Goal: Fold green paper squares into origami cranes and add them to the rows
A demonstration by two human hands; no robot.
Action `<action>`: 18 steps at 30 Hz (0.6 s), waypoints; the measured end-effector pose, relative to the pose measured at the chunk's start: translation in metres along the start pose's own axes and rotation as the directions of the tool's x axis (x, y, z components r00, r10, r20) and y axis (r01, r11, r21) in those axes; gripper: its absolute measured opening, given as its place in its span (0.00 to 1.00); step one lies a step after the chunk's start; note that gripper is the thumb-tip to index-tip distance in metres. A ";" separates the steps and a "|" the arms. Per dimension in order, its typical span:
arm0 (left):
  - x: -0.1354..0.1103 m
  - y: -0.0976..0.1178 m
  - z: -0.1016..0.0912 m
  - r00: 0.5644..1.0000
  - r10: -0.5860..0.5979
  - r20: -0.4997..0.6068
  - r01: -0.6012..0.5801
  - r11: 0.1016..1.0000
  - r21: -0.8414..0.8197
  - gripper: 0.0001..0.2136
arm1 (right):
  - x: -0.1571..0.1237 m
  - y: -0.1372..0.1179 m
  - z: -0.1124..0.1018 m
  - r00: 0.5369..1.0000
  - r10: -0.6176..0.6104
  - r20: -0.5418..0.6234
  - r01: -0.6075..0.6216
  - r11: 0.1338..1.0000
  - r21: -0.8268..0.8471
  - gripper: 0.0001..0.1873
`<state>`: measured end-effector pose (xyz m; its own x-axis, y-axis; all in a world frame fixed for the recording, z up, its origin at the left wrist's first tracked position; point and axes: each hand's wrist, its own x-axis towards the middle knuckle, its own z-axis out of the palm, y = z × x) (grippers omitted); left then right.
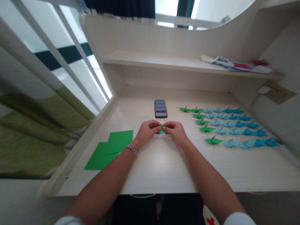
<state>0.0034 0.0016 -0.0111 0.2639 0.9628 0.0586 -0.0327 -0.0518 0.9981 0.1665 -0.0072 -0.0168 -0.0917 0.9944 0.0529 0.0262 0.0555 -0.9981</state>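
Observation:
My left hand (147,131) and my right hand (175,130) meet over the middle of the pale desk (164,162). Both pinch a small folded piece of green paper (161,131) between their fingertips; most of it is hidden by the fingers. A silver bracelet (132,150) sits on my left wrist. Flat green paper sheets (110,149) lie on the desk to the left of my left forearm.
A phone (160,108) lies just beyond my hands. Rows of folded paper cranes, green (206,128) and blue (239,126), cover the desk's right side. A shelf (164,61) above holds papers (234,65). A wall socket (277,91) is at right, railing and curtain at left.

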 end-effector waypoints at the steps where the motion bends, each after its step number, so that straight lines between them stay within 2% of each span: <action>1: 0.000 0.000 0.000 1.000 -0.005 0.012 0.005 1.000 0.000 0.10 | 0.000 0.000 0.000 1.000 -0.001 0.006 0.001 1.000 -0.007 0.11; 9: 0.000 0.002 -0.001 0.999 -0.013 0.052 0.015 0.999 -0.037 0.10 | -0.001 0.001 -0.001 0.998 0.064 -0.005 -0.063 0.994 0.090 0.11; 13: -0.001 0.002 -0.002 0.997 -0.026 0.068 0.030 0.998 -0.055 0.10 | -0.001 0.000 -0.001 0.999 0.043 -0.015 -0.042 0.995 0.093 0.11; 18: -0.001 0.003 -0.003 0.999 -0.030 0.042 0.031 0.999 -0.027 0.08 | -0.001 -0.004 -0.002 0.997 0.071 0.015 -0.073 0.986 0.147 0.11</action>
<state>0.0001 0.0012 -0.0081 0.3046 0.9520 0.0290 -0.0502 -0.0144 0.9986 0.1684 -0.0087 -0.0132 -0.1047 0.9943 -0.0187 -0.1141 -0.0307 -0.9930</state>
